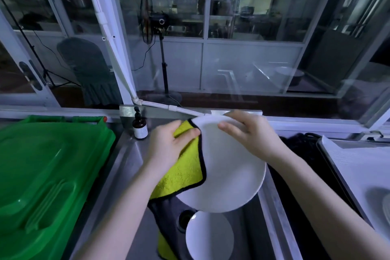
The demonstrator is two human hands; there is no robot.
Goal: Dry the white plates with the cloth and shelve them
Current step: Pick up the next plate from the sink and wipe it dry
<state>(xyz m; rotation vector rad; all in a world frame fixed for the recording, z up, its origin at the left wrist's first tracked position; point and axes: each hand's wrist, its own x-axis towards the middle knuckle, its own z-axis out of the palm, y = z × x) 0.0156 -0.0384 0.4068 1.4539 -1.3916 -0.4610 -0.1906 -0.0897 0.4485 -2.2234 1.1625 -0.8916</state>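
A: A white plate [230, 167] tilts over the steel sink [130, 167], a second plate [209, 236] lying below.
B: The right hand [249, 133] pinches its top rim, thumb on the face; the left hand [168, 145] curls round the yellow cloth [185, 171] at the left edge. Best wiped in full circles, both faces, with a firm grip.
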